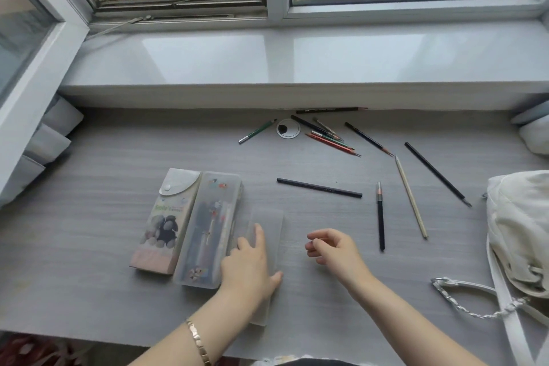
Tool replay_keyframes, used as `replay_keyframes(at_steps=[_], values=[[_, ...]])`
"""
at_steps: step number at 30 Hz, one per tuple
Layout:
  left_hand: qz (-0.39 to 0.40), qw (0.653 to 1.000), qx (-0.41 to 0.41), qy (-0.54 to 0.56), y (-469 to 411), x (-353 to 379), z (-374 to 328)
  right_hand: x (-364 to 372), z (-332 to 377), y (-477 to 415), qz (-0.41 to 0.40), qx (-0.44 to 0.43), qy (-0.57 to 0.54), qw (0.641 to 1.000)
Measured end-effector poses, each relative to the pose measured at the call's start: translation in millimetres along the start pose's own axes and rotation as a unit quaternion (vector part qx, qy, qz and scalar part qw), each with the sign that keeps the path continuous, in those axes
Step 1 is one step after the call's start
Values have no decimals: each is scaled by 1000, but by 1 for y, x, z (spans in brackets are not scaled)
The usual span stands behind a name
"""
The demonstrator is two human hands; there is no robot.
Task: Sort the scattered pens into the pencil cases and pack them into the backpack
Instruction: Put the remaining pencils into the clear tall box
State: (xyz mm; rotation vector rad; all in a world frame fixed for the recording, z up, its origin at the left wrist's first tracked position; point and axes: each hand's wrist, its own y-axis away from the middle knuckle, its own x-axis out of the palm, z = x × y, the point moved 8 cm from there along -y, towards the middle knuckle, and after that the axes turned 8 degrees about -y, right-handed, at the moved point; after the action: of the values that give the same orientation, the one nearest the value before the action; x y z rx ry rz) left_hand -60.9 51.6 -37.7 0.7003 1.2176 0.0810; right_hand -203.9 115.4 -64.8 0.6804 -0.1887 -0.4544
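Two pencil cases lie side by side on the grey desk (104,246): a snap-flap case with a sheep picture (166,220) and a translucent plastic case (209,229) with pens inside. Its clear lid (271,235) lies flat to the right. My left hand (248,264) rests on that lid, fingers touching the case's edge. My right hand (332,246) hovers over the desk, fingers loosely curled, holding nothing. Scattered pens: a black pen (319,187), a black-and-silver pen (380,217), a pale wooden pencil (411,197), a long black pencil (436,173), a cluster of pencils (329,135), a green pencil (257,131).
A white backpack (520,232) with straps and a chain sits at the right edge of the desk. A round cable grommet (288,128) is set in the desk near the window sill (297,62). Another dark pencil (329,110) lies against the sill's base.
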Motion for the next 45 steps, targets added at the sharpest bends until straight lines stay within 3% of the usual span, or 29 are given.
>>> replay_keyframes(at_steps=[2,4,7,10,15,18,20,21,24,26,28,31,33,37,40,42,45], values=[[11,999,4,50,2,-3,-3,-1,-4,0,-3,-1,3,1000],[17,982,30,188,1,-7,-10,-1,-3,2,0,-7,-28,1000],[58,899,105,421,7,-23,-30,8,9,8,64,-6,-111,992],[70,824,128,548,4,-33,-39,7,30,10,71,-22,-168,983],[95,752,143,637,2,-46,-41,-1,50,17,65,-71,-230,969],[165,666,134,715,1,-42,-36,-11,46,17,115,-38,-266,956],[193,604,134,762,1,-38,-34,-23,40,11,105,-25,-241,965],[194,594,122,771,-1,-33,-31,-29,38,7,81,-28,-199,976],[164,615,56,769,-7,-20,-23,-63,45,-11,-66,-103,-1,993],[118,631,4,766,-12,-16,-13,-89,59,-17,-184,-158,141,960],[66,640,-33,765,-16,-19,-2,-104,62,-27,-234,-130,261,927],[-6,666,-58,744,-23,-29,14,-112,59,-44,-239,-68,377,892],[-36,665,-71,743,-26,-35,22,-113,61,-51,-237,-51,404,882],[-69,666,-83,738,-33,-40,34,-105,75,-60,-219,-56,375,899],[-67,681,-96,723,-37,-37,37,-69,84,-65,-117,-110,403,901],[-66,680,-100,724,-39,-34,37,-49,76,-69,-63,-105,481,868],[-62,673,-96,731,-41,-30,37,-37,68,-71,-43,-125,560,818]])
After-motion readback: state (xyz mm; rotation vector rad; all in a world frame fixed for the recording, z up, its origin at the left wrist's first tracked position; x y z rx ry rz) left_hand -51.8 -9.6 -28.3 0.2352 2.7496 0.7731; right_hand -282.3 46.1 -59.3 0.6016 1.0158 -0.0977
